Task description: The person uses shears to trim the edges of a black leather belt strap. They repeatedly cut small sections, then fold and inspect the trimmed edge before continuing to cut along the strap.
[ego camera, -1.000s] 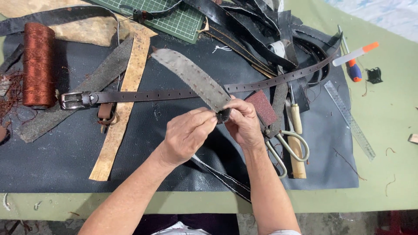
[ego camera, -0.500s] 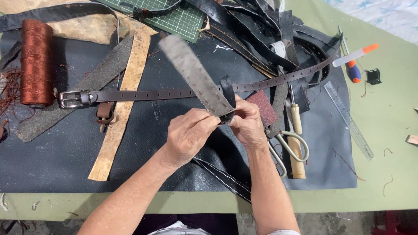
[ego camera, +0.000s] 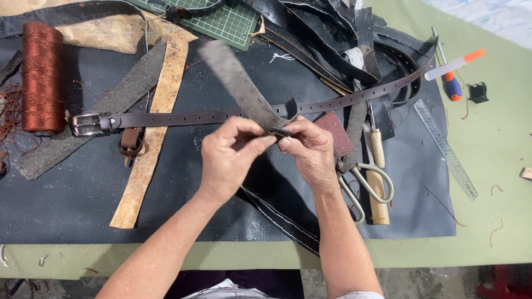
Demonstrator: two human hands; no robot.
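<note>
At the near centre, a small dark leather loop (ego camera: 279, 130) is pinched by the left hand (ego camera: 230, 158) and right hand (ego camera: 311, 150). Beyond them, the grey strip (ego camera: 238, 83) has been swung further left, over the buckled belt (ego camera: 183, 118).

We see the long grey, rough-faced leather strip (ego camera: 238, 83) swinging left: a second ago its free end points up toward the spot above the dark brown punched belt (ego camera: 221, 118) near the middle; now that blurred end reaches further up and left, close to the green cutting mat (ego camera: 221, 22). Our left hand (ego camera: 230, 158) and right hand (ego camera: 310, 152) sit a touch lower and closer together, fingertips pinching the strip's near end. The small dark leather loop (ego camera: 291, 108) at that end now stands up just above our right hand's fingers.
</note>
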